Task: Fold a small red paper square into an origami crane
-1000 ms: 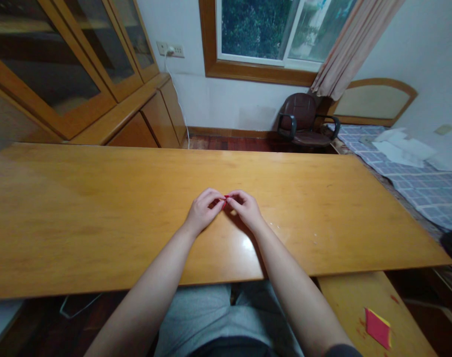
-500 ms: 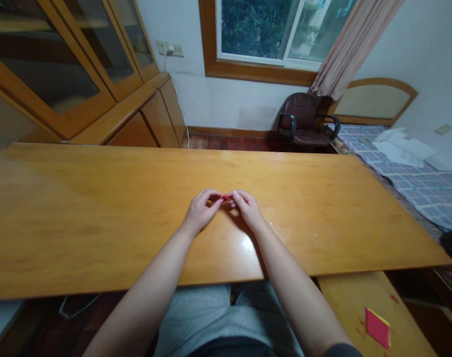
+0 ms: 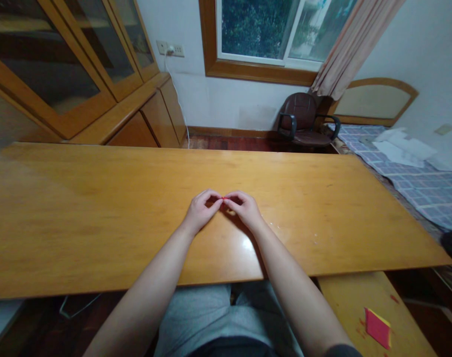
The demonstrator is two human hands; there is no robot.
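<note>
We see grey trousers [image 3: 198, 307], creased across the lap, and the dark hem [image 3: 233, 347] of a top curving over the waist. We also see a dark sleeve [image 3: 343, 350] ending near the right elbow; the left hand [image 3: 202, 210] and right hand [image 3: 247, 210] are bare.

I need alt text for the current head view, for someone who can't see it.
The left hand and right hand together pinch a tiny red piece over a wooden table. A flat red piece with yellow edging lies on a lower wooden surface at bottom right. Beyond the table stand a glass-doored cabinet, left, and a brown armchair, right.
</note>
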